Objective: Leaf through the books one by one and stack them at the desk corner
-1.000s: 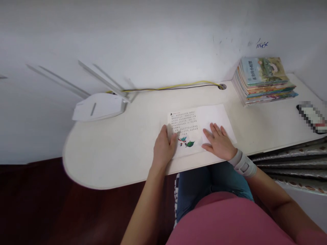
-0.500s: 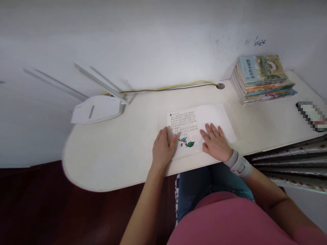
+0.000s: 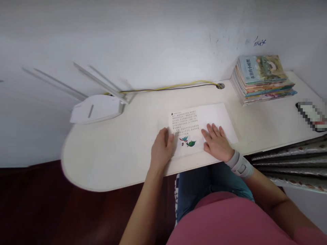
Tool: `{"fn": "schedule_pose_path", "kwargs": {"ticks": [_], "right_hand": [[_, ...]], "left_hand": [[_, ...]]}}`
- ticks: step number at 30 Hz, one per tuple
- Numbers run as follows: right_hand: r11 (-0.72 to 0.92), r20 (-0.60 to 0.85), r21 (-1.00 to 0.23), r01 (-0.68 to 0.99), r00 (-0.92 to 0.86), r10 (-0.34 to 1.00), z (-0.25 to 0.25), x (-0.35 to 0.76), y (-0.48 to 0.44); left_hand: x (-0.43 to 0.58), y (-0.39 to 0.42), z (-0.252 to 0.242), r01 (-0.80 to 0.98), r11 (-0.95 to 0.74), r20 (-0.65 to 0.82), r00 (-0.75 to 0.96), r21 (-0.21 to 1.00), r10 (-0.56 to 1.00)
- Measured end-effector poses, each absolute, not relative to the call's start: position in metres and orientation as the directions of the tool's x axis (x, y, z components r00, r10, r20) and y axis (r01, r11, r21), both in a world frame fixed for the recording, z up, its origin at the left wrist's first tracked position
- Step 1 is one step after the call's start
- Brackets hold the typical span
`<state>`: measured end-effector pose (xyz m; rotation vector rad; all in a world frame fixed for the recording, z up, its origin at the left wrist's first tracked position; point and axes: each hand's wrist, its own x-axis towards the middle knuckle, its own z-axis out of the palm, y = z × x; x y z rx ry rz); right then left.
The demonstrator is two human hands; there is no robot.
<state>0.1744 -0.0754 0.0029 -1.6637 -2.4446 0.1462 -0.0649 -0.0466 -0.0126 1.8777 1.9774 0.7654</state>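
Note:
An open booklet (image 3: 185,120) lies flat on the white desk, its left page bearing rows of small print and a picture of a green leaf and an insect. The right page (image 3: 217,115) looks blank. My left hand (image 3: 162,149) rests at the booklet's left edge, thumb apart from the fingers, holding nothing. Flat on the right page, with fingers spread, lies my right hand (image 3: 216,143); a grey band (image 3: 240,164) is round that wrist.
The white desk (image 3: 109,153) has a rounded left end. A white router (image 3: 97,109) with antennas stands at the left, and cables (image 3: 173,86) run along the wall to a hole. At the right are stacked books (image 3: 265,78) and a blurred-out phone (image 3: 312,116).
The booklet and my right hand have shifted slightly to the right. My left hand has moved a little to the left, its thumb drawn back from the page.

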Motion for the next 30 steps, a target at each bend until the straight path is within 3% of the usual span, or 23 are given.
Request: {"fn": "schedule_pose_path", "kwargs": {"ticks": [7,30], "right_hand": [[0.363,0.064,-0.162,0.917,-0.358,0.932,-0.001,0.179,-0.074],[0.349,0.110,-0.144,0.926,-0.336,0.936,-0.002,0.186,-0.075]], "left_hand": [[-0.062,-0.048,-0.010,0.836,-0.066,0.232,-0.074,0.545,0.970],[-0.064,-0.050,-0.017,0.855,-0.093,0.200,-0.013,0.510,0.980]]}}
